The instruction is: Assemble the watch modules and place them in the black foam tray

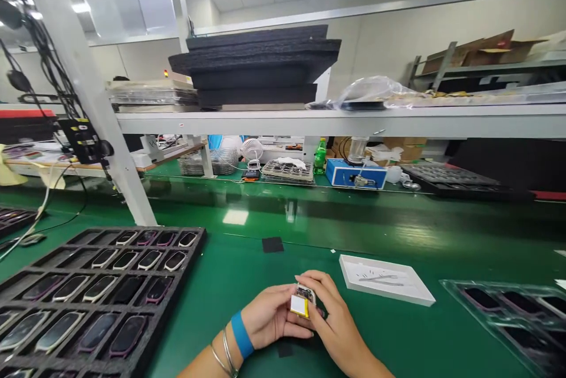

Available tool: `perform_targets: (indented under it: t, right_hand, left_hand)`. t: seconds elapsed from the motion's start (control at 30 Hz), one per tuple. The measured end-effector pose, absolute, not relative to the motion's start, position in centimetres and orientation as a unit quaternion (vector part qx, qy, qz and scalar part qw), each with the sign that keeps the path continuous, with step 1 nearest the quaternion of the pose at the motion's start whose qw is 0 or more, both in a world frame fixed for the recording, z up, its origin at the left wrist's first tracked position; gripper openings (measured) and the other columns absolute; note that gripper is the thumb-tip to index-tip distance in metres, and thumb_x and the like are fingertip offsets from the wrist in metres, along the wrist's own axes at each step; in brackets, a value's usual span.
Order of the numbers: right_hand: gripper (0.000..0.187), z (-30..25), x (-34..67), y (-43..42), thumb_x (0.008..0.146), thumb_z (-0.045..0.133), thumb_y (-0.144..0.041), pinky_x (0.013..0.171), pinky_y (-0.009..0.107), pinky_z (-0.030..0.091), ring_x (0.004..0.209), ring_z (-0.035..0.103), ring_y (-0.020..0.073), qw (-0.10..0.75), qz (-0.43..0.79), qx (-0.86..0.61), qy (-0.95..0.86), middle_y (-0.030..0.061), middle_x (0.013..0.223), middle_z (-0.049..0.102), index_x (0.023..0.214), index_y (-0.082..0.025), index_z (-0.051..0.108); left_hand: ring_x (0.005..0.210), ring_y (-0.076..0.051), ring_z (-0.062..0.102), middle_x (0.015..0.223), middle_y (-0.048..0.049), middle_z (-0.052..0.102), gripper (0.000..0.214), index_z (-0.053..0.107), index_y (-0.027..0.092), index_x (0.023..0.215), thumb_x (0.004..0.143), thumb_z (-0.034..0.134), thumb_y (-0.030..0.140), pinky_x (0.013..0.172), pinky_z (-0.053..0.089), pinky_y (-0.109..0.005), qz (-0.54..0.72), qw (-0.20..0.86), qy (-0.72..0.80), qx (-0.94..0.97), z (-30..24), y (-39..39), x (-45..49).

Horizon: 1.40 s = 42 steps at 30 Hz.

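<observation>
Between my two hands, above the green bench top, is a small opened smartwatch [305, 292] with its inner parts showing. A silvery-white battery with a yellow edge [299, 305] lies at its near side. My left hand [270, 314], with a blue band at the wrist, grips the watch from the left, thumb at its upper edge. My right hand [331, 316] closes round it from the right, with the thumb near the battery and fingers over the far edge. The underside of the watch is hidden by my fingers.
A black foam tray [201, 242] with several watch cases stands at the left. To the right are a white shallow box [424, 292] holding tweezers and a clear plastic tray [481, 322] with watches. A black foam piece [272, 245] lies ahead; a shelf post [128, 171] rises behind the tray.
</observation>
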State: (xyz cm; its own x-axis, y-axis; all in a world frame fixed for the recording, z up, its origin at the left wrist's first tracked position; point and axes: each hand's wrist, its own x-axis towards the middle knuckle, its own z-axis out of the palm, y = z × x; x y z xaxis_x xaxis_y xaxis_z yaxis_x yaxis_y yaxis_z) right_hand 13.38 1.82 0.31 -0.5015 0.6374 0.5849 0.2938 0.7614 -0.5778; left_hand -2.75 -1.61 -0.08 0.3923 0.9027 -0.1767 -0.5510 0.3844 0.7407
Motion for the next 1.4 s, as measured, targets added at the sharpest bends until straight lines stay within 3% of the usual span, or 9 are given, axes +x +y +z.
perform_targets:
  t: [0.1,0.27,0.6,0.73,0.97,1.4]
  right_hand:
    - [0.037,0.2,13.6,1.8,0.088,0.042,-0.021,0.091,0.033,0.047,0.107,0.051,0.0184,0.408,0.215,-0.267,-0.846,0.0067,0.113,0.051,0.124,-0.028,0.049]
    - [0.042,0.5,13.8,1.6,0.089,0.039,-0.016,0.091,0.031,0.047,0.110,0.048,0.0176,0.419,0.209,-0.223,-0.855,0.0062,0.117,0.048,0.128,-0.031,0.045]
    - [0.030,1.5,13.8,0.7,0.085,0.044,-0.013,0.092,0.038,0.045,0.111,0.046,0.0209,0.429,0.219,-0.200,-0.853,0.0063,0.119,0.047,0.103,-0.029,0.062]
    - [0.028,1.8,13.9,0.6,0.084,0.042,-0.013,0.092,0.038,0.044,0.109,0.047,0.0203,0.439,0.233,-0.211,-0.842,0.0068,0.116,0.049,0.100,-0.026,0.062]
    - [0.010,1.9,13.3,0.6,0.079,0.058,-0.019,0.087,0.035,0.045,0.099,0.052,0.0180,0.489,0.261,-0.263,-0.789,0.0059,0.103,0.055,0.087,-0.022,0.063]
    - [0.009,1.4,13.0,0.8,0.075,0.063,-0.013,0.086,0.034,0.044,0.095,0.053,0.0174,0.471,0.265,-0.301,-0.785,0.0038,0.097,0.057,0.078,-0.022,0.064]
  left_hand:
    - [0.073,-0.019,0.067,0.086,-0.0130,0.068,0.026,0.062,0.009,0.104,0.082,0.056,0.022,0.065,0.053,-0.028,0.459,0.787,0.274,0.307,-0.2,-1.6,-2.8]
    - [0.073,-0.018,0.067,0.085,-0.0115,0.068,0.026,0.064,0.010,0.103,0.084,0.055,0.025,0.064,0.053,-0.027,0.473,0.798,0.241,0.285,-0.1,-1.4,-2.9]
    - [0.084,-0.016,0.063,0.097,-0.0077,0.066,0.043,0.062,0.018,0.111,0.069,0.070,0.013,0.081,0.048,-0.031,0.541,0.758,0.228,0.283,0.5,-1.6,-4.1]
    - [0.083,-0.015,0.062,0.097,-0.0059,0.066,0.045,0.064,0.020,0.105,0.062,0.075,0.012,0.075,0.049,-0.027,0.570,0.724,0.270,0.280,1.2,-1.8,-4.3]
    - [0.081,-0.016,0.059,0.091,-0.0049,0.066,0.049,0.065,0.020,0.099,0.053,0.081,0.015,0.072,0.046,-0.024,0.574,0.672,0.319,0.343,1.4,-2.0,-3.9]
    - [0.078,-0.017,0.056,0.088,-0.0045,0.064,0.049,0.065,0.019,0.093,0.048,0.082,0.016,0.070,0.045,-0.025,0.575,0.609,0.376,0.397,1.8,-2.2,-2.9]
